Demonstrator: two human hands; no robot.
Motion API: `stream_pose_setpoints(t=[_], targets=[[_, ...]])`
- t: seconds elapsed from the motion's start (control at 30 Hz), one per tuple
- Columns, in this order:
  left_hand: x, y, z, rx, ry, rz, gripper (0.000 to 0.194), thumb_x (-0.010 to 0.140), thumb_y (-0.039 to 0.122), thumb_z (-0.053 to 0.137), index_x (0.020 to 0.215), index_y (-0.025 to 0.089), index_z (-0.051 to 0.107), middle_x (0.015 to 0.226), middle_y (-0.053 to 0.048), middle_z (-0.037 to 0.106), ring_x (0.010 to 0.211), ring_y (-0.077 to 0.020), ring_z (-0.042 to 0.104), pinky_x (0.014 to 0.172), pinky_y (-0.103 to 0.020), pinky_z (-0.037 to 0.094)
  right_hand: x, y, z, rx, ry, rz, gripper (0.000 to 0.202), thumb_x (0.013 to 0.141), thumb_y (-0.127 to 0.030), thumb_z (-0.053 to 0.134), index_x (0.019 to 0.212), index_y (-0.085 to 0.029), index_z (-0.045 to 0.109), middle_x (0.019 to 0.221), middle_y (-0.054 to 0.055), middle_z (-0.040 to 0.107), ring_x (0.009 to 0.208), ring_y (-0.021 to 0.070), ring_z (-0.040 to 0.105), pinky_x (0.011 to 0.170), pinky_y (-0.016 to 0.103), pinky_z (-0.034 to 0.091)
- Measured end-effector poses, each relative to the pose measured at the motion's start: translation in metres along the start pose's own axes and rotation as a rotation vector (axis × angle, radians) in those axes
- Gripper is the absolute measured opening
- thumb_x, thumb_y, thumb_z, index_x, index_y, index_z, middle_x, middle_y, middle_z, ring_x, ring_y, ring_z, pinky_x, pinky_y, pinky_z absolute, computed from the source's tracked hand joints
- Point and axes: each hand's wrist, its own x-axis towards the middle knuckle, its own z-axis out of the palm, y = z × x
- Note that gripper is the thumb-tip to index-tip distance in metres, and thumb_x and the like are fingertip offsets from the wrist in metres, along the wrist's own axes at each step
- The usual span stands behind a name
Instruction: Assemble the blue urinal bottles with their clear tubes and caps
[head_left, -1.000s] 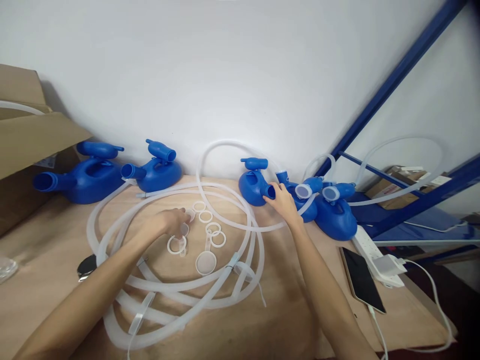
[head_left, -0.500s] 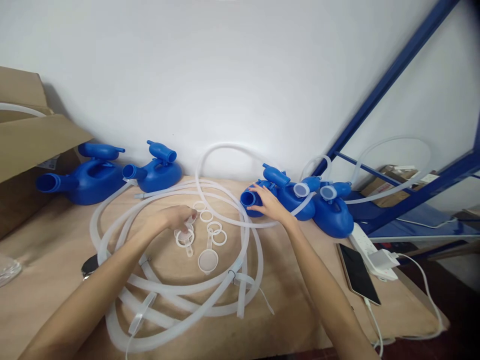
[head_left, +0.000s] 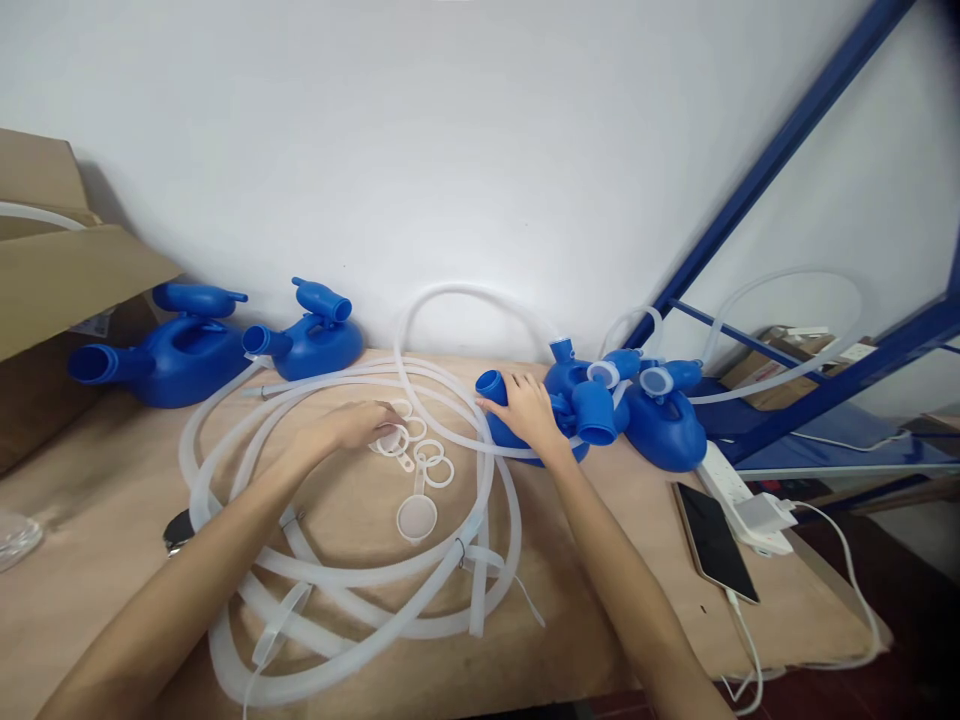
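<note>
My left hand (head_left: pixel 369 424) is closed at the inner edge of the coiled clear tube (head_left: pixel 489 485), its fingertips on a translucent cap with a ring (head_left: pixel 393 440). More white rings (head_left: pixel 439 471) and a round cap with a strap (head_left: pixel 416 517) lie beside it on the table. My right hand (head_left: pixel 527 408) is wrapped round the neck of a blue bottle (head_left: pixel 491 385), which is tilted. A wide blue spout (head_left: pixel 595 412) faces forward just right of that hand.
Two blue bottles (head_left: pixel 187 360) (head_left: pixel 322 345) stand at the back left near a cardboard box (head_left: pixel 67 290). Another bottle (head_left: pixel 664 430) is at the right, by a phone (head_left: pixel 716 545), a power strip (head_left: pixel 742 500) and a blue metal rack (head_left: pixel 772 130).
My right hand has gripped the blue bottle and turned it, bringing it forward. My left hand has drawn a cap and ring slightly up and right.
</note>
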Motion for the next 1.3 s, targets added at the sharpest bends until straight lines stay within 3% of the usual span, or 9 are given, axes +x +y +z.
stream_pose_setpoints(t=[0.13,0.3,0.4,0.5,0.63,0.8,0.9,1.0,1.3], targets=[[-0.003,0.015,-0.008,-0.037,0.114,0.046,0.040,0.103,0.043,0.047,0.121,0.023,0.076,0.123,-0.011,0.076,0.114,-0.0251,0.070,0.105,-0.033,0.049,-0.004,0.015,-0.005,0.041,-0.099,-0.037,0.071,0.096,-0.061,0.062,0.151,-0.017,0.052,0.144,0.018,0.065,0.134,0.0372,0.056,0.111,0.049,0.041],[0.004,0.048,-0.021,-0.303,0.354,-0.041,0.047,0.100,0.050,0.050,0.118,0.016,0.076,0.110,-0.009,0.079,0.090,-0.0233,0.073,0.083,-0.032,0.057,-0.010,0.025,-0.001,0.016,-0.102,-0.025,0.064,0.100,-0.056,0.059,0.149,-0.015,0.054,0.136,0.018,0.071,0.127,0.0349,0.064,0.104,0.045,0.043],[0.031,0.068,-0.024,-0.513,0.361,-0.083,0.049,0.099,0.051,0.051,0.116,0.012,0.076,0.108,-0.011,0.079,0.076,-0.0200,0.072,0.065,-0.029,0.058,-0.012,0.025,0.003,0.016,-0.079,-0.037,0.062,0.101,-0.058,0.057,0.147,-0.017,0.056,0.131,0.018,0.074,0.121,0.0341,0.067,0.097,0.043,0.045],[0.071,0.086,-0.021,-0.557,0.368,-0.119,0.049,0.103,0.040,0.044,0.132,0.010,0.069,0.113,-0.014,0.077,0.073,-0.0186,0.073,0.056,-0.025,0.055,-0.016,0.026,0.003,0.031,-0.043,-0.069,0.063,0.100,-0.061,0.057,0.145,-0.018,0.058,0.129,0.016,0.075,0.118,0.0336,0.068,0.096,0.042,0.044],[0.115,0.105,-0.008,-0.481,0.420,-0.100,0.051,0.102,0.020,0.040,0.149,0.012,0.059,0.118,-0.014,0.077,0.094,-0.0223,0.076,0.081,-0.032,0.060,-0.025,0.027,0.002,0.054,-0.004,-0.110,0.062,0.100,-0.062,0.056,0.144,-0.018,0.059,0.126,0.015,0.076,0.116,0.0329,0.069,0.097,0.042,0.044],[0.130,0.114,0.005,-0.389,0.465,-0.052,0.051,0.095,0.011,0.041,0.137,0.014,0.069,0.127,-0.011,0.076,0.119,-0.0261,0.070,0.109,-0.038,0.050,-0.032,0.027,-0.001,0.086,0.009,-0.138,0.061,0.101,-0.061,0.054,0.145,-0.019,0.058,0.128,0.014,0.075,0.118,0.0309,0.068,0.100,0.042,0.043],[0.130,0.116,0.009,-0.365,0.494,-0.029,0.044,0.099,0.016,0.039,0.127,0.014,0.073,0.132,-0.011,0.073,0.122,-0.0263,0.068,0.112,-0.038,0.047,-0.032,0.028,0.000,0.096,0.017,-0.135,0.060,0.101,-0.060,0.055,0.144,-0.019,0.059,0.127,0.014,0.076,0.116,0.0310,0.068,0.101,0.042,0.043],[0.130,0.122,0.017,-0.357,0.525,0.003,0.040,0.106,0.030,0.036,0.117,0.014,0.071,0.121,-0.012,0.075,0.113,-0.0260,0.069,0.107,-0.039,0.050,-0.031,0.030,0.002,0.096,0.013,-0.158,0.058,0.101,-0.061,0.055,0.142,-0.020,0.061,0.123,0.014,0.077,0.114,0.0316,0.068,0.100,0.043,0.043],[0.122,0.130,0.043,-0.355,0.619,0.101,0.047,0.109,0.037,0.029,0.143,0.013,0.051,0.144,-0.017,0.058,0.138,-0.0256,0.053,0.120,-0.041,0.040,-0.031,0.035,0.010,0.109,-0.001,-0.182,0.064,0.101,-0.062,0.053,0.145,-0.017,0.059,0.128,0.015,0.075,0.117,0.0312,0.068,0.102,0.042,0.042]])
